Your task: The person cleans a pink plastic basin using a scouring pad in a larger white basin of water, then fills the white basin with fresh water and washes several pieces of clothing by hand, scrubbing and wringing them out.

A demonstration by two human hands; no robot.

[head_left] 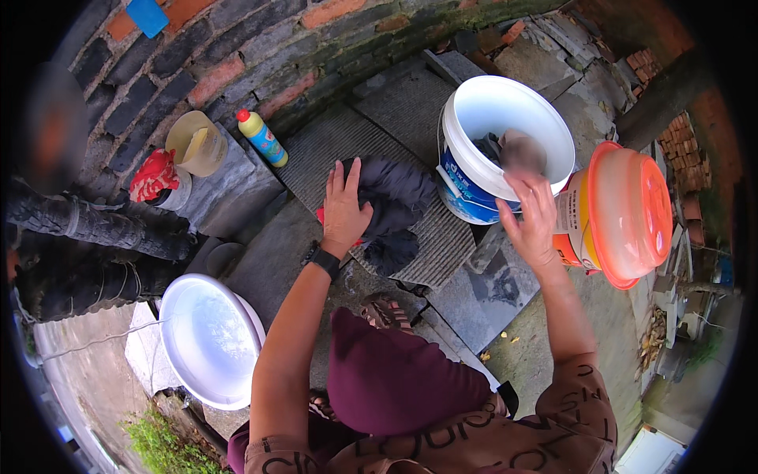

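My left hand point(346, 210), with a black band at the wrist, is at the left edge of a dark bunched garment point(395, 189). Its fingers are spread, and a bit of red shows beside it. The garment lies on a ribbed stone slab point(441, 252). At the near rim of a white and blue plastic bucket point(474, 189) is my right hand point(530, 222), thumb apart from its fingers. Just beyond those fingertips is a blurred grey-brown item point(524, 153), seemingly cloth; whether they touch is unclear. Dark cloth point(488, 145) lies inside the bucket.
An orange basin point(636, 216) sits upside down on another bucket point(571, 216) at right. Left are a white basin point(207, 343) and tree trunks point(89, 225). A yellow bottle point(262, 137), a plastic scoop point(204, 148) and red cloth point(155, 176) stand near the brick wall point(237, 68).
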